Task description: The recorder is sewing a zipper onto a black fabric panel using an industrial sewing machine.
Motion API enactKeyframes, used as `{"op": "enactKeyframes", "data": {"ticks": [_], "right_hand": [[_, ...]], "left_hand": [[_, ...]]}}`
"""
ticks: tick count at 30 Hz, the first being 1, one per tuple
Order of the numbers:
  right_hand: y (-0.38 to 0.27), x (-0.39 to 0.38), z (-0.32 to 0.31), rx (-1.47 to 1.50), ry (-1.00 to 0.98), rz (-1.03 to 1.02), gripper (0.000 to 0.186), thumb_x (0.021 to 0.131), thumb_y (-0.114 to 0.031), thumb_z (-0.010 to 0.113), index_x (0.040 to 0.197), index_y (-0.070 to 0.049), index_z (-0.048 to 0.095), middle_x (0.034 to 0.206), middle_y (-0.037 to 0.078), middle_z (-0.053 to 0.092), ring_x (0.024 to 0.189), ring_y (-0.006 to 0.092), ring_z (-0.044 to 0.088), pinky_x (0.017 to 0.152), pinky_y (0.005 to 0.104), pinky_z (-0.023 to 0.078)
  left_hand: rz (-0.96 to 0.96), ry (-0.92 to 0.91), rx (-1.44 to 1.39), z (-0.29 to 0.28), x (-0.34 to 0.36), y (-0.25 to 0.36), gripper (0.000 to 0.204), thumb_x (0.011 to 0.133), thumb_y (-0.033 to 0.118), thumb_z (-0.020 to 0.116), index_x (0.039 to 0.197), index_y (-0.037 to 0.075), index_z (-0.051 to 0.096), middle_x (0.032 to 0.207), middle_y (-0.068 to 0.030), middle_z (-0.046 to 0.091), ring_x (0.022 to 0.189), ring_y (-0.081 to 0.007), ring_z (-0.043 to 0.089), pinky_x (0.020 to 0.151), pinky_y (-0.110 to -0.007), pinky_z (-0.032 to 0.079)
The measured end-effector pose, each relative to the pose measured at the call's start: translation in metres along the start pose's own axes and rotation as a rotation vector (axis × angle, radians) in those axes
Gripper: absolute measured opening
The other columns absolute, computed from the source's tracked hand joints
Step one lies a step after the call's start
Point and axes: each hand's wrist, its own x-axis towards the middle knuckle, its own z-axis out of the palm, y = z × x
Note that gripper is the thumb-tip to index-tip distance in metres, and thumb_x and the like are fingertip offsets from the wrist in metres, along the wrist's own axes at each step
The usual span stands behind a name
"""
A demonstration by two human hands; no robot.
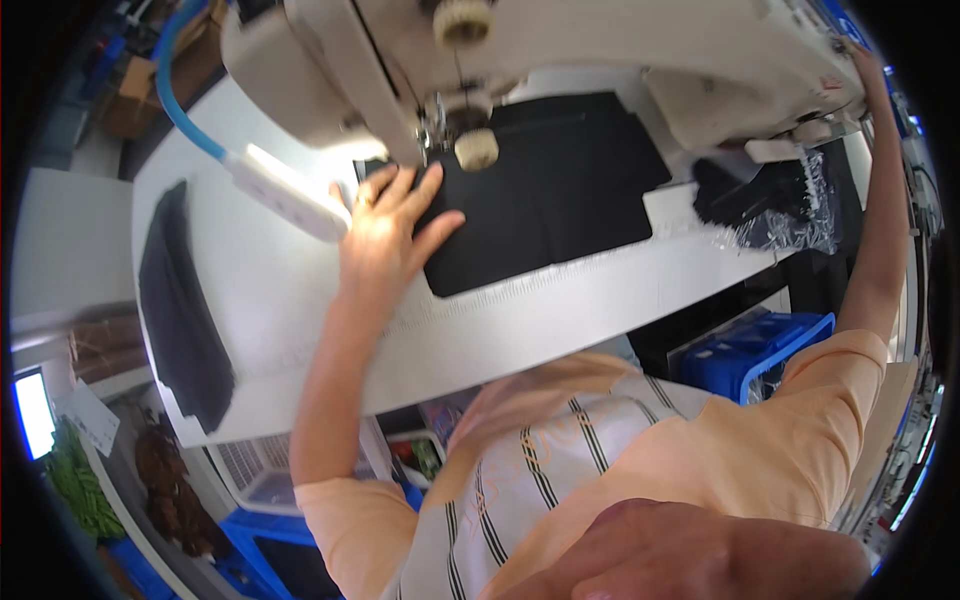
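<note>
A piece of black fabric lies flat on the white sewing table, under the head of a sewing machine. My left hand rests on its left edge, fingers spread and stretched out, with the fingertips close to the presser foot. A ring shows on one finger. Far to the right, my right arm reaches up to the machine's end, and my right hand touches it there. Its fingers are mostly hidden at the dark rim of the picture.
Another dark cloth lies along the table's left side. A lamp on a blue hose lights the needle area. Black pieces in clear plastic sit at the right. Below the table edge stand a blue crate and a white basket.
</note>
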Motion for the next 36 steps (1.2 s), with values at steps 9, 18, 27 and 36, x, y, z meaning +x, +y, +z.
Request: {"op": "enactKeyframes", "data": {"ticks": [9, 18, 27, 36], "right_hand": [[-0.015, 0.009, 0.026, -0.054, -0.030, -0.169, 0.029, 0.081, -0.014, 0.057, 0.101, 0.000, 0.074, 0.089, 0.011, 0.072, 0.078, 0.0174, 0.066, 0.075, 0.0295, 0.051], [-0.023, 0.003, 0.031, -0.124, 0.059, -0.217, 0.030, 0.080, -0.019, 0.057, 0.098, -0.001, 0.074, 0.090, 0.016, 0.073, 0.081, 0.0227, 0.068, 0.078, 0.0331, 0.051], [-0.033, -0.003, 0.029, -0.166, 0.084, -0.207, 0.032, 0.081, -0.023, 0.058, 0.099, -0.003, 0.074, 0.090, 0.017, 0.073, 0.083, 0.0250, 0.069, 0.080, 0.0335, 0.051], [-0.030, -0.011, 0.021, -0.203, 0.014, -0.237, 0.034, 0.085, -0.025, 0.058, 0.105, -0.003, 0.073, 0.099, 0.013, 0.073, 0.089, 0.0232, 0.068, 0.084, 0.0327, 0.049]], "left_hand": [[0.001, 0.094, -0.057, 0.012, -0.027, -0.013, 0.051, 0.079, 0.042, 0.074, 0.119, 0.011, 0.069, 0.129, -0.0095, 0.062, 0.117, -0.0260, 0.054, 0.100, -0.070, 0.026], [0.004, 0.118, -0.105, 0.013, -0.026, -0.015, 0.047, 0.080, 0.042, 0.074, 0.119, 0.016, 0.069, 0.129, -0.0096, 0.063, 0.117, -0.0252, 0.055, 0.100, -0.071, 0.025], [0.162, -0.160, -0.101, -0.004, -0.049, 0.018, 0.085, 0.075, 0.056, 0.073, 0.140, 0.006, 0.048, 0.149, -0.0145, 0.041, 0.136, -0.0333, 0.040, 0.107, -0.058, 0.031], [0.160, 0.088, -0.356, 0.010, -0.053, 0.022, 0.025, 0.085, 0.012, 0.068, 0.109, 0.003, 0.067, 0.118, -0.0083, 0.068, 0.110, -0.0252, 0.063, 0.095, -0.042, 0.049]]}}
